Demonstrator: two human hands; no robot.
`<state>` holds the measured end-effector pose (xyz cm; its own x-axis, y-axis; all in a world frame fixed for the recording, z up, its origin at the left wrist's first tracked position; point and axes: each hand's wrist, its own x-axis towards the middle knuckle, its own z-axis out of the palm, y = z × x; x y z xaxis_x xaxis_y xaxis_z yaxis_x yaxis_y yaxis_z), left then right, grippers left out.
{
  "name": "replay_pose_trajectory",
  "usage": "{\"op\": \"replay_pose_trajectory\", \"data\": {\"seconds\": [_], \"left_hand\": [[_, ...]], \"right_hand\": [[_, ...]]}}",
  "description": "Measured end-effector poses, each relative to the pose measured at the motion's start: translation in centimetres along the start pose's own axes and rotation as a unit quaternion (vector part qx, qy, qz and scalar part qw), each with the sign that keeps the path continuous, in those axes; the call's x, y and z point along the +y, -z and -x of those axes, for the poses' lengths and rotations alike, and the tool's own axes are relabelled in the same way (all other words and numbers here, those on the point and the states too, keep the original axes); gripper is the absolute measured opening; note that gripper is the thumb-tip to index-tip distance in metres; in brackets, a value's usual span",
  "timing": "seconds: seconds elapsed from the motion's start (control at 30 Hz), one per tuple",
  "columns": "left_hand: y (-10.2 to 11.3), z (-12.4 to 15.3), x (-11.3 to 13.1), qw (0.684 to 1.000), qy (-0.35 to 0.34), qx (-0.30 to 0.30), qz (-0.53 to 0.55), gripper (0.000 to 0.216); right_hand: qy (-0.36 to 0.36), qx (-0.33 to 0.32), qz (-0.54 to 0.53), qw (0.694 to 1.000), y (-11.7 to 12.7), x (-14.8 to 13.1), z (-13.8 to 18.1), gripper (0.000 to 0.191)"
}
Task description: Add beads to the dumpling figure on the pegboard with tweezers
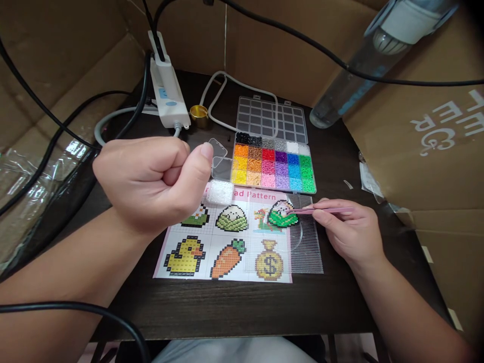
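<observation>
My right hand (pixel 351 227) pinches pink tweezers (pixel 328 210). Their tips reach the white part of a green and white bead figure (pixel 283 214) edged in black, though I cannot tell whether a bead is between them. That figure lies on a clear pegboard (pixel 312 247), which overlaps a printed pattern sheet (pixel 230 237). Raised over the sheet's left side, my left hand (pixel 151 184) is closed in a fist, its inside hidden. Just right of its thumb is a small clear box of white beads (pixel 220 192), its lid (pixel 222 167) tilted open.
Behind the sheet stands an open bead case (pixel 274 162) with many colours. A gold cup (pixel 199 116) and a white power strip (pixel 166 91) are at the back left. Black cables (pixel 302 38) cross above. Cardboard walls (pixel 264 55) enclose the dark table (pixel 227 307); a clear tube (pixel 363 75) leans right.
</observation>
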<state>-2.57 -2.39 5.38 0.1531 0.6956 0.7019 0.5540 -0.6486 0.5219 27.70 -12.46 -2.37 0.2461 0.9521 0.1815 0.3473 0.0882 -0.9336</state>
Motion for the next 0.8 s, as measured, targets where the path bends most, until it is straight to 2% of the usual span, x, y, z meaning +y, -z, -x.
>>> {"op": "replay_pose_trajectory", "data": {"seconds": [0.37,0.67,0.8], "left_hand": [[0.15,0.01,0.58,0.999,0.029,-0.006,-0.018,0.050],[-0.09,0.05,0.29,1.000,0.003,0.012,-0.005,0.050],[0.06,-0.05,0.34,1.000,0.005,-0.008,-0.011,0.049]], "right_hand": [[0.010,-0.009,-0.013,1.000,-0.05,-0.20,0.01,0.006],[0.005,-0.005,-0.003,1.000,-0.04,-0.06,-0.03,0.007],[0.002,0.008,-0.003,1.000,0.03,0.17,-0.02,0.006]]}}
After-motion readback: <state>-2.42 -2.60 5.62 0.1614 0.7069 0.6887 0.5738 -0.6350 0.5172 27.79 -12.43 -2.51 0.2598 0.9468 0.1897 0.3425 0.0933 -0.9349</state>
